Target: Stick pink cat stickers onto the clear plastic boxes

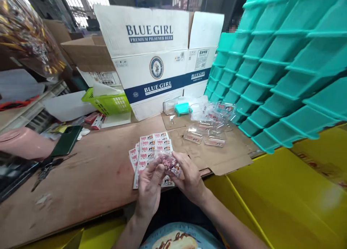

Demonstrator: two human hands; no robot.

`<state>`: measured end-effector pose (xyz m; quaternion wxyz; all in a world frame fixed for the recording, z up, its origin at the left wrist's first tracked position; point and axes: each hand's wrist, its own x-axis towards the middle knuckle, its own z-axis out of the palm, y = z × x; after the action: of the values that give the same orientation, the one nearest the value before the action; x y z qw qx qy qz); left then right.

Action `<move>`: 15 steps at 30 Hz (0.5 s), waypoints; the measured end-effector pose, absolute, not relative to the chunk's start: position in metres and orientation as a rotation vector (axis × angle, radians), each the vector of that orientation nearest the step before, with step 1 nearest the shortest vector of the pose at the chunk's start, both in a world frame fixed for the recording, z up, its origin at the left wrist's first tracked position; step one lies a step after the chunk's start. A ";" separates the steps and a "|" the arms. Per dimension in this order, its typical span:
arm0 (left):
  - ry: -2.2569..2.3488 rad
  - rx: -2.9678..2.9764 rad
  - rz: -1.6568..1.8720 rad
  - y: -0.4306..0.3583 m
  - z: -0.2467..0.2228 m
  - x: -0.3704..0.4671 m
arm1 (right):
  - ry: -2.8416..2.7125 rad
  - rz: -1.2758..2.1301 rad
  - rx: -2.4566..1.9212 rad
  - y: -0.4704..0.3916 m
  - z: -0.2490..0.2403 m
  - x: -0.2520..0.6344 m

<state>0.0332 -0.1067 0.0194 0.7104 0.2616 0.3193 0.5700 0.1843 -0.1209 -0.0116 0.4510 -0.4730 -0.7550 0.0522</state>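
Note:
Between my two hands is a small clear plastic box (169,163) with a pink cartoon label on it, held just above the sticker sheets. My left hand (151,182) grips its left end, thumb bent over the front. Around the right end curl the fingers of my right hand (191,178). Beneath them lies a stack of sticker sheets (146,147) printed in pink with cartoon figures, partly covered by my hands. Several similar clear boxes (193,135) sit beyond my right hand on a flat piece of cardboard (227,158).
A white Blue Girl carton (162,43) stands at the back. Stacked turquoise bins (271,68) lean on the right, above yellow bins (292,194). Leftward are a green basket (108,102), a dark phone (66,140), keys (46,171) and a pink cylinder (25,143). A turquoise tray (183,109) lies near the carton.

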 end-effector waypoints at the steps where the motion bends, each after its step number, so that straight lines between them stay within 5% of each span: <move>1: 0.753 0.615 1.312 -0.105 0.025 0.038 | -1.857 0.107 -1.176 -0.121 -0.006 0.181; 7: 0.781 0.569 1.351 -0.075 0.037 0.081 | -1.783 0.288 -1.187 -0.119 0.015 0.189; 11: 0.673 0.787 1.067 -0.068 0.031 0.080 | -1.744 -0.046 -1.288 -0.102 0.023 0.262; 15: 0.958 1.304 1.213 -0.040 0.025 0.031 | -1.769 -0.407 -1.507 -0.049 0.015 0.355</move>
<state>0.0312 -0.0404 0.0247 0.5308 0.5466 0.4015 0.5081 0.3554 -0.0495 0.0148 0.3810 -0.5906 -0.6932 -0.1595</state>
